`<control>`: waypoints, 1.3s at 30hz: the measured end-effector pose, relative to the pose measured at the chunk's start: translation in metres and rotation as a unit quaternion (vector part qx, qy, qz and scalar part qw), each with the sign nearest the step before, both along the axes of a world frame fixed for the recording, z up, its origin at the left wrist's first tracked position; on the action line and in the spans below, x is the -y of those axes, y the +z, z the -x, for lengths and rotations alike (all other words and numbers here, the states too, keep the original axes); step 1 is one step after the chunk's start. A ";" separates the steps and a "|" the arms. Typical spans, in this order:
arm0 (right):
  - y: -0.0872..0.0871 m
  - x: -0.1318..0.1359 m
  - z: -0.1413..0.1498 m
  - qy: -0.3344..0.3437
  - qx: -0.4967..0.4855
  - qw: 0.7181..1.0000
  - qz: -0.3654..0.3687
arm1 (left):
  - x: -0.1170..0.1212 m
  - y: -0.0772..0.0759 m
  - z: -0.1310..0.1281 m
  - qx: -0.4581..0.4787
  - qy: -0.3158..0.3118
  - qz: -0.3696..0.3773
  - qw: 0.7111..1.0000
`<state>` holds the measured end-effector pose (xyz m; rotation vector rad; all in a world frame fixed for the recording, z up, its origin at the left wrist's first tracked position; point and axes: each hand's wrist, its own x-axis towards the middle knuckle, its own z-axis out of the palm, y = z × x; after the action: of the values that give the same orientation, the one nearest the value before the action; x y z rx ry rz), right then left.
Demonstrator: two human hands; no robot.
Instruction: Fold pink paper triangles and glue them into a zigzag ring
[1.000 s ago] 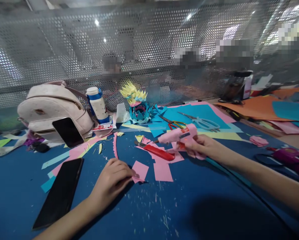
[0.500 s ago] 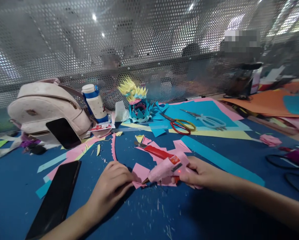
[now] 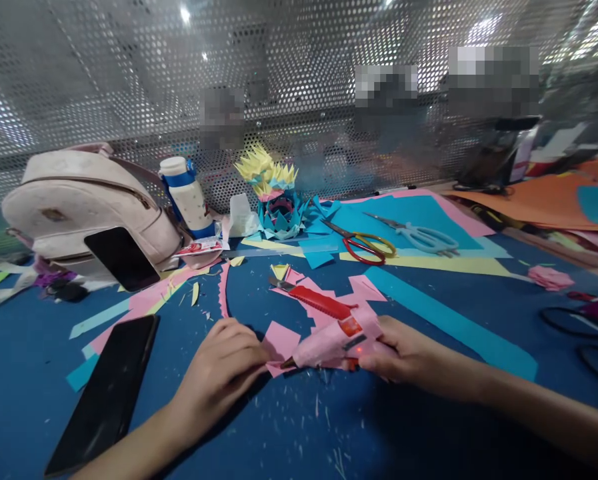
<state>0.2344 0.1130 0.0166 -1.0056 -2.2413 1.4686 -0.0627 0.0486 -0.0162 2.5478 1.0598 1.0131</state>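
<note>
My right hand [image 3: 409, 357] grips a pink hot glue gun [image 3: 336, 340], its nozzle pointing left and down onto a small pink paper square [image 3: 281, 340] on the blue table [image 3: 379, 433]. My left hand [image 3: 221, 367] is curled, its fingertips pinching the left edge of that pink square and holding it flat. Behind the gun lies a red utility knife [image 3: 316, 301] on more pink paper pieces. A paper flower of teal, pink and yellow [image 3: 276, 200] stands at the back.
A black phone [image 3: 103, 390] lies at the left; a white bag [image 3: 79, 207] with another phone against it and a bottle [image 3: 186, 197] stand behind. Two pairs of scissors [image 3: 366, 243] lie on blue and pink sheets. A perforated metal screen closes the back.
My right hand brought the glue gun from mid-table down and left until its nozzle reached the pink square. My left hand stayed on the square.
</note>
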 end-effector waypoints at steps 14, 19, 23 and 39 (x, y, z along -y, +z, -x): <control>0.004 0.000 0.005 0.027 -0.028 0.998 -0.045 | 0.000 0.003 -0.002 0.008 -0.003 -0.021 1.000; 0.003 -0.001 0.004 0.032 -0.027 0.998 -0.047 | 0.000 0.002 -0.002 0.010 0.001 -0.025 1.000; 0.000 -0.001 0.002 0.027 -0.023 0.998 -0.043 | 0.001 0.003 -0.002 0.011 0.007 -0.028 1.000; 0.000 -0.013 -0.010 0.086 -0.036 0.995 -0.034 | 0.000 0.004 -0.002 0.029 0.008 -0.010 1.000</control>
<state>0.2444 0.1262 0.0163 -0.7440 -2.3578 1.4598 -0.0605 0.0483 -0.0121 2.5128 1.0612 1.0995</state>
